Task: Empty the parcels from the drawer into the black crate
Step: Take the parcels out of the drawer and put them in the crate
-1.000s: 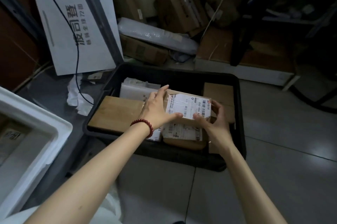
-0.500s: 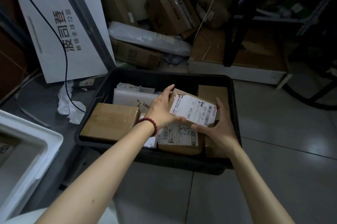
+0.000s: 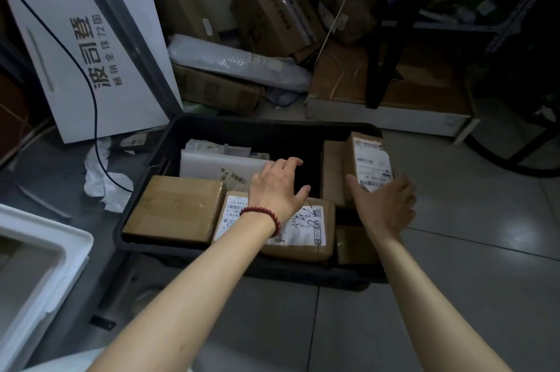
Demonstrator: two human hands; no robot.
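Left hand: fingers spread, empty, over the black crate.
Right hand: fingers straight, spread.
Labelled parcel: upright between right thumb and fingers; contact unclear.

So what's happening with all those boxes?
A person is filling a black crate. A small labelled parcel stands at its right end, and the right hand is open beside it. The left hand hovers open over the middle. Several other parcels lie inside.
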